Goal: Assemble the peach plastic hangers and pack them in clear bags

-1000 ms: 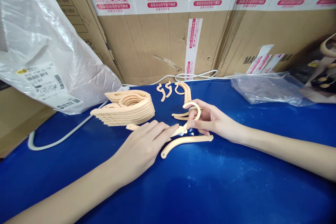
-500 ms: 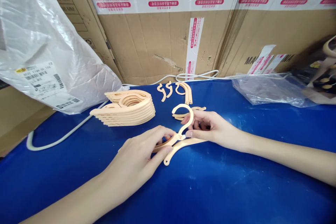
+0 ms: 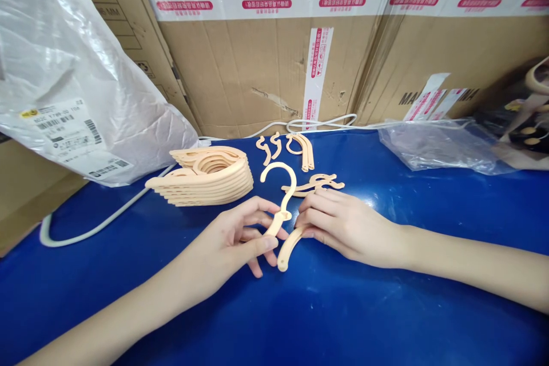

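Observation:
Between the thumb and fingers of my left hand (image 3: 246, 234) is a cream plastic hanger hook (image 3: 289, 183), its curve pointing up; the hand hides part of the piece below the hook. My right hand (image 3: 347, 226) grips a curved cream hanger arm (image 3: 289, 249), whose holed end sticks out toward the left hand. The two pieces are close together, and I cannot tell whether they touch. Just behind the right hand lie a few loose hanger parts (image 3: 315, 184). A neat stack of folded hangers (image 3: 210, 183) sits left of the hook.
More hanger pieces (image 3: 306, 151) lie farther back on the blue table (image 3: 343, 314). A white plastic parcel bag (image 3: 86, 86) leans at the left, beside a white cable (image 3: 107, 223). Clear plastic wrap (image 3: 437, 143) lies at the back right. Taped cardboard boxes (image 3: 240, 68) form the back.
My left hand has turned the hook piece, and the hook has shifted left. My right hand has left the hook, come down toward me and taken hold of the hanger arm on the table.

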Action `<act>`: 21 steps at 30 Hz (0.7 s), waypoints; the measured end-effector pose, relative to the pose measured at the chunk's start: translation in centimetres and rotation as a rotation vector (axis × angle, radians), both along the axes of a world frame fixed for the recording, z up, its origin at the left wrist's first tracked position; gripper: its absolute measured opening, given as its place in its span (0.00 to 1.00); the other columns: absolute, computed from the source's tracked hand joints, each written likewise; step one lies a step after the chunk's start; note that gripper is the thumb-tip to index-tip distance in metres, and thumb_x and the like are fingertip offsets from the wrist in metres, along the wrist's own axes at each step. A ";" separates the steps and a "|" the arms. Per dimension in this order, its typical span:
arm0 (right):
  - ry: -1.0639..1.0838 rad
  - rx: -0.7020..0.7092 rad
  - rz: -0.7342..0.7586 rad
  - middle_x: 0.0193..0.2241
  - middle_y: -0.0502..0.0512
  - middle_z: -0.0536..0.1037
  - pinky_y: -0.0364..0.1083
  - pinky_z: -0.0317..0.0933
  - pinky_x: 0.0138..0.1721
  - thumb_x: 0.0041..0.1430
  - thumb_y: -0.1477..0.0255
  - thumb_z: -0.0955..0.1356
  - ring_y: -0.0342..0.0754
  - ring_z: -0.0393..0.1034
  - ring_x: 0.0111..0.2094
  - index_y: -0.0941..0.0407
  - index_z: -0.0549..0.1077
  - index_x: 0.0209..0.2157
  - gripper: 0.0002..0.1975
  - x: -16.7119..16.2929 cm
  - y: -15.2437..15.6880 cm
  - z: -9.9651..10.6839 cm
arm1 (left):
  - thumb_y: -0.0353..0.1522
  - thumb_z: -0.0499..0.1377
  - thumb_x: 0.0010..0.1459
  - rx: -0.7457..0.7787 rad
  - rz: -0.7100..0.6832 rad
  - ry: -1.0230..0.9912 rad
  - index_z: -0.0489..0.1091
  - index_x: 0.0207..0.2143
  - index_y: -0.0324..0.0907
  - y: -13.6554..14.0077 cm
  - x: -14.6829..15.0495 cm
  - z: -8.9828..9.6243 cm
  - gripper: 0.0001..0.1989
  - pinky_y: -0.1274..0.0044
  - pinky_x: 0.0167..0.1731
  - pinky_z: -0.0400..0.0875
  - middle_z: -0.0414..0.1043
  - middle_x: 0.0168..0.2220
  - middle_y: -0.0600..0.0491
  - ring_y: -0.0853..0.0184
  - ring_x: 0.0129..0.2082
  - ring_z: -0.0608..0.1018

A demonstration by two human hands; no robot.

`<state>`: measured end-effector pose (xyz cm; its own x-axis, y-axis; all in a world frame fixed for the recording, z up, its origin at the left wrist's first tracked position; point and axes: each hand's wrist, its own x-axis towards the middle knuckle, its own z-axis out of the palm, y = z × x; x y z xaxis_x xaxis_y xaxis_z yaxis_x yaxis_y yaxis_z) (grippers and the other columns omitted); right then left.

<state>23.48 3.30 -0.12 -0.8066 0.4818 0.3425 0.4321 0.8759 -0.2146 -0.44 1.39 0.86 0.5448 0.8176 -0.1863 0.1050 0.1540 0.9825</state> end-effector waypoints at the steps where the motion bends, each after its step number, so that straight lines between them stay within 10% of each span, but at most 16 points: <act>1: 0.003 -0.008 -0.005 0.37 0.58 0.72 0.48 0.61 0.41 0.71 0.70 0.57 0.48 0.64 0.37 0.60 0.71 0.39 0.14 0.0 0.0 0.0 | 0.35 0.63 0.58 -0.011 0.003 -0.010 0.65 0.46 0.41 0.1 -0.1 -0.1 0.16 0.80 0.24 0.74 0.75 0.39 0.51 0.70 0.28 0.79; 15: 0.022 -0.184 0.004 0.22 0.46 0.65 0.43 0.46 0.22 0.64 0.78 0.55 0.41 0.51 0.20 0.57 0.63 0.37 0.08 1.0 -0.1 -0.4 | 0.32 0.65 0.56 -0.111 0.008 -0.056 0.69 0.40 0.40 0.0 -0.2 0.6 0.10 0.78 0.32 0.76 0.75 0.38 0.52 0.68 0.33 0.80; 21: 0.106 -0.150 0.007 0.19 0.46 0.68 0.41 0.45 0.22 0.69 0.60 0.60 0.38 0.57 0.18 0.57 0.68 0.33 0.17 0.8 -0.2 -0.2 | 0.40 0.60 0.61 -0.199 0.022 0.055 0.66 0.41 0.41 -0.3 0.4 1.6 0.12 0.82 0.22 0.73 0.69 0.28 0.59 0.77 0.20 0.70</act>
